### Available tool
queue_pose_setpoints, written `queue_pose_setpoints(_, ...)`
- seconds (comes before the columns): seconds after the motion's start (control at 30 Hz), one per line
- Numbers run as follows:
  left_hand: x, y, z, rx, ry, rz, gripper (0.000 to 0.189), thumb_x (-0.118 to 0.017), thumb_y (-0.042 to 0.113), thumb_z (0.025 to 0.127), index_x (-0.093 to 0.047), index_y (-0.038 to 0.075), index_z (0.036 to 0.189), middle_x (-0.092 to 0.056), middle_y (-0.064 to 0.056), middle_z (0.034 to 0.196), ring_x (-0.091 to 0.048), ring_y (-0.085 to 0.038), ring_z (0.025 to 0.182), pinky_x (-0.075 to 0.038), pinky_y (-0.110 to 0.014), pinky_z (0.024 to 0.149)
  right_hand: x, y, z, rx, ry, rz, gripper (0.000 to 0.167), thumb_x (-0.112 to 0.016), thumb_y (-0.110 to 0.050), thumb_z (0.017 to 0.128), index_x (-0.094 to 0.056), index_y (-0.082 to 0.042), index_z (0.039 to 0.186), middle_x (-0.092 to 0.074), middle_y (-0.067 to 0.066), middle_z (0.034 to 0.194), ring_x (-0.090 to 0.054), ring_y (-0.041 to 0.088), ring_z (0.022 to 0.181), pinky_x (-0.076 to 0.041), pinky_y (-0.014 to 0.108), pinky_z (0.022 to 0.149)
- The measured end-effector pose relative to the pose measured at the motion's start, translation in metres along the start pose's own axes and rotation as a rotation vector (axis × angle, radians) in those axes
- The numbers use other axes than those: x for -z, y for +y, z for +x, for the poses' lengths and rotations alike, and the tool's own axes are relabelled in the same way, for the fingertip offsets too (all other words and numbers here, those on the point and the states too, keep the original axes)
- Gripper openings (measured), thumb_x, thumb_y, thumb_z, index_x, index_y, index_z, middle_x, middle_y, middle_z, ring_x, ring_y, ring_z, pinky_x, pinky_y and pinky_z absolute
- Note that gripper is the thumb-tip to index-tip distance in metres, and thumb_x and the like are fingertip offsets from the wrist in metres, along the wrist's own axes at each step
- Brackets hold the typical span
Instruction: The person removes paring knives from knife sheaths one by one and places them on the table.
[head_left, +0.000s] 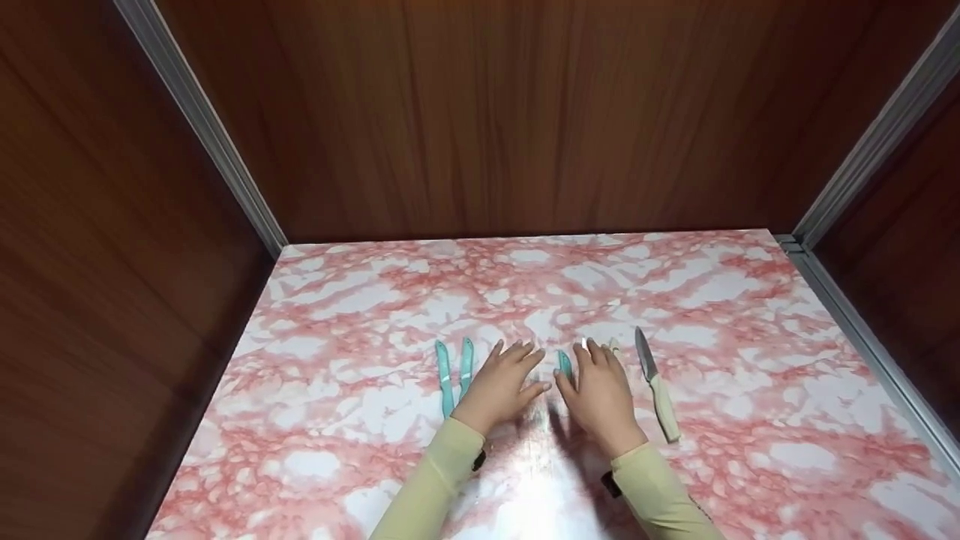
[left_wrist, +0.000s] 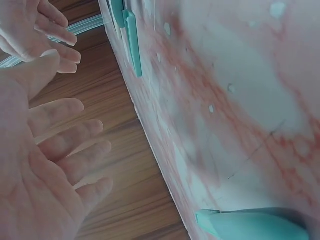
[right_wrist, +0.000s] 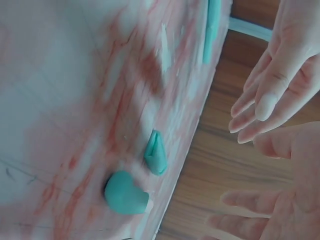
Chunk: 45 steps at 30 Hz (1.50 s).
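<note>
Both hands are held over the table with fingers spread and nothing in them. My left hand (head_left: 502, 386) is just right of two slim teal pieces, an outer one (head_left: 444, 379) and an inner one (head_left: 466, 360) partly covered by that hand. Beside the thumb of my right hand (head_left: 600, 394) lies another teal piece (head_left: 564, 365), its near part hidden. A cream-coloured thing (head_left: 615, 346) shows past the right fingers, mostly covered. To the right lies a knife (head_left: 661, 405) with a cream handle and a dark blade pointing away. The right wrist view shows a rounded teal end (right_wrist: 125, 194) on the tabletop.
A red-and-white marbled table (head_left: 337, 450) carries everything. Brown wood-grain panels (head_left: 487, 120) stand behind it and at both sides, with metal frame posts (head_left: 202, 120) at the corners. Light glares off the tabletop between the forearms.
</note>
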<state>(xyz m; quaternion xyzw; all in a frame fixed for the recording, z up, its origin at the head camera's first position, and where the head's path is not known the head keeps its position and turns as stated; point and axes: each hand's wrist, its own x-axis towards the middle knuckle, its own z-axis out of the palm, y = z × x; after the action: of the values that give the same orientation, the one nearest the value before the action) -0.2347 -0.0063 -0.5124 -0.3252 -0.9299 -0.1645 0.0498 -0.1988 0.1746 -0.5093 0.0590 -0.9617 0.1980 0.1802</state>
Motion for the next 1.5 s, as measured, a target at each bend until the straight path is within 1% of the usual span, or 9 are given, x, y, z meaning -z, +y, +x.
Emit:
queue_pose_setpoints(0.17,0.000,-0.004,-0.004,0.055,0.025,-0.007,0.057,-0.052,0.046,0.096,-0.048,0.011,0.141,-0.045,-0.012,0.143,-0.038,-0.030,0.133,-0.018,-0.049,0.113,0.000,-0.004,0.001,0.025,-0.022,-0.017,0.056,-0.065,-0.033,0.090,-0.055,0.008,0.127,-0.048,0.031,0.131,-0.042,0.050,0.122,-0.030,0.056,0.105)
queue_pose_setpoints(0.33,0.002,-0.010,-0.009,0.111,0.054,-0.044,0.057,-0.055,0.044,0.095,-0.048,0.011,0.141,-0.046,-0.015,0.142,-0.038,-0.032,0.133,-0.019,-0.050,0.113,-0.002,-0.008,0.000,0.044,-0.044,-0.018,0.057,-0.064,-0.035,0.090,-0.055,0.007,0.128,-0.048,0.031,0.132,-0.041,0.049,0.123,-0.032,0.056,0.104)
queue_pose_setpoints(0.5,0.003,-0.016,-0.013,0.145,0.071,-0.065,0.057,-0.057,0.043,0.094,-0.049,0.010,0.140,-0.046,-0.015,0.142,-0.037,-0.034,0.133,-0.020,-0.051,0.112,-0.005,-0.015,-0.001,0.076,-0.054,-0.022,0.058,-0.064,-0.035,0.090,-0.054,0.005,0.130,-0.048,0.030,0.133,-0.041,0.047,0.125,-0.032,0.055,0.105)
queue_pose_setpoints(0.63,0.003,-0.021,-0.018,0.148,0.072,-0.052,0.058,-0.057,0.042,0.094,-0.049,0.009,0.140,-0.046,-0.015,0.142,-0.037,-0.033,0.133,-0.022,-0.052,0.111,-0.006,-0.020,-0.002,0.092,-0.056,-0.021,0.059,-0.065,-0.036,0.089,-0.054,0.004,0.131,-0.048,0.028,0.133,-0.042,0.047,0.124,-0.032,0.052,0.105)
queue_pose_setpoints(0.8,0.003,-0.027,-0.023,0.152,0.084,-0.053,0.058,-0.059,0.040,0.094,-0.048,0.007,0.141,-0.046,-0.016,0.141,-0.038,-0.034,0.132,-0.024,-0.053,0.110,-0.008,-0.026,-0.001,0.099,-0.069,-0.014,0.058,-0.065,-0.036,0.089,-0.054,0.004,0.131,-0.047,0.028,0.134,-0.042,0.047,0.124,-0.032,0.053,0.105)
queue_pose_setpoints(0.97,0.004,-0.032,-0.028,0.171,0.075,-0.066,0.059,-0.057,0.042,0.095,-0.045,0.009,0.143,-0.044,-0.016,0.143,-0.037,-0.034,0.134,-0.021,-0.051,0.112,-0.008,-0.029,0.000,0.103,-0.085,-0.002,0.059,-0.063,-0.037,0.090,-0.053,0.003,0.132,-0.046,0.028,0.136,-0.040,0.048,0.125,-0.031,0.054,0.105)
queue_pose_setpoints(1.2,0.004,-0.037,-0.035,0.169,0.111,-0.067,0.058,-0.058,0.040,0.095,-0.047,0.006,0.140,-0.046,-0.017,0.141,-0.040,-0.033,0.132,-0.020,-0.052,0.112,-0.012,-0.033,0.001,0.134,-0.085,0.004,0.060,-0.063,-0.038,0.090,-0.053,0.003,0.132,-0.046,0.028,0.136,-0.040,0.047,0.125,-0.033,0.055,0.104)
queue_pose_setpoints(1.4,0.006,-0.042,-0.040,0.180,0.128,-0.073,0.057,-0.060,0.038,0.094,-0.049,0.005,0.139,-0.047,-0.019,0.140,-0.040,-0.034,0.131,-0.019,-0.054,0.112,-0.014,-0.036,0.002,0.161,-0.101,0.017,0.060,-0.063,-0.037,0.091,-0.052,0.003,0.133,-0.046,0.027,0.137,-0.040,0.045,0.127,-0.032,0.053,0.105)
queue_pose_setpoints(1.5,0.006,-0.046,-0.044,0.189,0.125,-0.065,0.052,-0.058,0.033,0.096,-0.049,0.005,0.139,-0.045,-0.020,0.141,-0.039,-0.034,0.132,-0.020,-0.054,0.111,-0.016,-0.040,0.002,0.182,-0.105,0.029,0.059,-0.064,-0.036,0.090,-0.053,0.003,0.132,-0.045,0.027,0.137,-0.039,0.044,0.128,-0.031,0.052,0.106)
